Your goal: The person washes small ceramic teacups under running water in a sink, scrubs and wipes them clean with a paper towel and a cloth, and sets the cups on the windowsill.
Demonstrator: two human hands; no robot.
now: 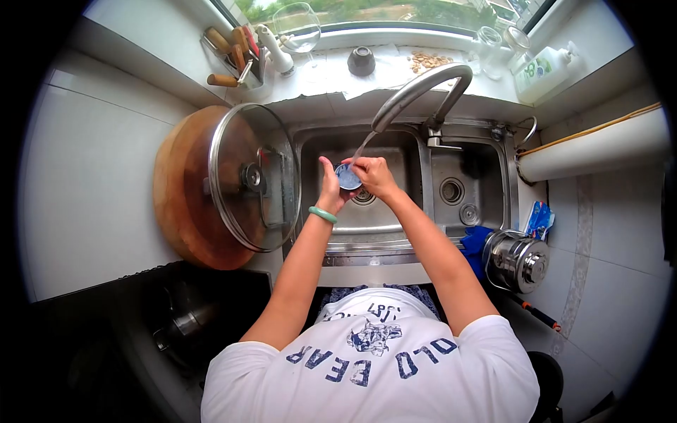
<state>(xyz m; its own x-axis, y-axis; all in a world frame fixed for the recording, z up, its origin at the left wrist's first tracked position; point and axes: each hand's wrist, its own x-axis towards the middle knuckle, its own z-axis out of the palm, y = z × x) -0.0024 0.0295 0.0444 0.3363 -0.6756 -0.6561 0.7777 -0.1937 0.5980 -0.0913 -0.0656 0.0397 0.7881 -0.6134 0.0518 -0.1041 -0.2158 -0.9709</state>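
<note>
Near the frame's centre, the left hand point(331, 187) cradles a small cup point(346, 178) in wrapped fingers; whether the right hand's point(376, 177) curled fingers pinch anything, I cannot tell. Running water point(362, 146) could make it slip into the sink point(399, 149).

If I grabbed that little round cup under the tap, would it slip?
The little round cup is probably slippery, since water runs down to it from the tap. It may be light, being small beside the left hand. Its round shape suggests it might roll if tipped over.
</note>
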